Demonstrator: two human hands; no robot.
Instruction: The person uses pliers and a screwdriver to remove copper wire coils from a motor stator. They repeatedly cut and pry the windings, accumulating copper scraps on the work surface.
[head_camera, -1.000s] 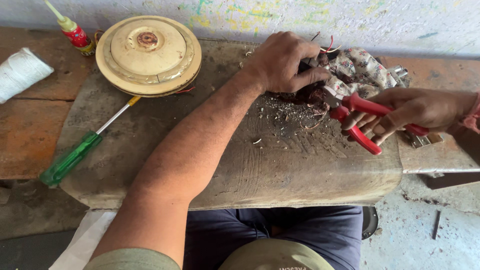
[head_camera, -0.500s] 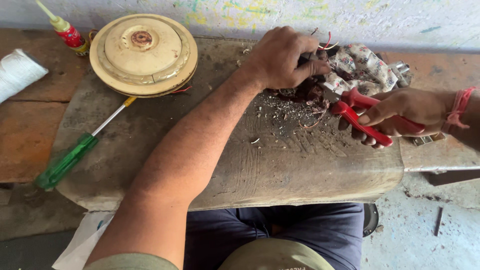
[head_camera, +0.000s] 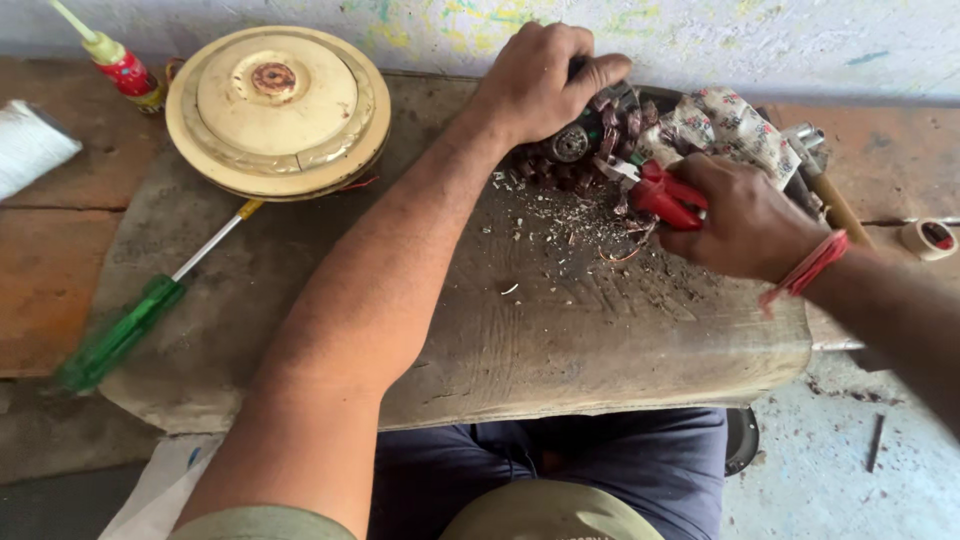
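The motor winding (head_camera: 580, 150), a dark round core with copper coils, lies at the far edge of the worn wooden surface (head_camera: 600, 330), close against the painted wall (head_camera: 700, 30). The left hand (head_camera: 545, 80) presses down on it from above, its grip closed over the top. The right hand (head_camera: 740, 215) has its grip wrapped tight around red-handled pliers (head_camera: 665, 195), whose nose touches the coils.

In front of the winding the surface lies open right up to its near edge, strewn only with wire scraps (head_camera: 570, 215). To the left stands a big cream round cover (head_camera: 278, 108), well apart; a green-handled screwdriver (head_camera: 150, 305) lies slantwise below it. A patterned cloth (head_camera: 735, 125) crowds the winding's right side. Farther off sit a red bottle (head_camera: 125, 70), a white spool (head_camera: 30, 145) and a small tape roll (head_camera: 930, 237).
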